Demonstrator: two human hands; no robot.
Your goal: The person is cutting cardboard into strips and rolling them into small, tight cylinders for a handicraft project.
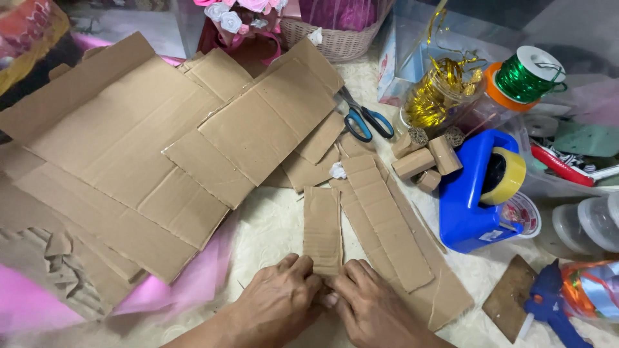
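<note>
Two hands, left hand (278,298) and right hand (367,304), pinch the near end of a narrow corrugated cardboard strip (322,229) at 6 o'clock (fingers closed on it). Wider cardboard strips (387,225) lie just beside; blue tape dispenser (474,200) at 3 o'clock, scissors (364,119) at 1 o'clock.

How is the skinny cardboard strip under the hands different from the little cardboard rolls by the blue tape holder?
The narrow brown cardboard strip lies flat on the table; the small rolled brown cardboard cylinders are wound into stubby tubes. The strip is long and single; the rolls are short and clustered together. The left hand and right hand press the strip's near end, while nobody touches the rolls beside the blue tape dispenser. Both are brown corrugated cardboard.
</note>
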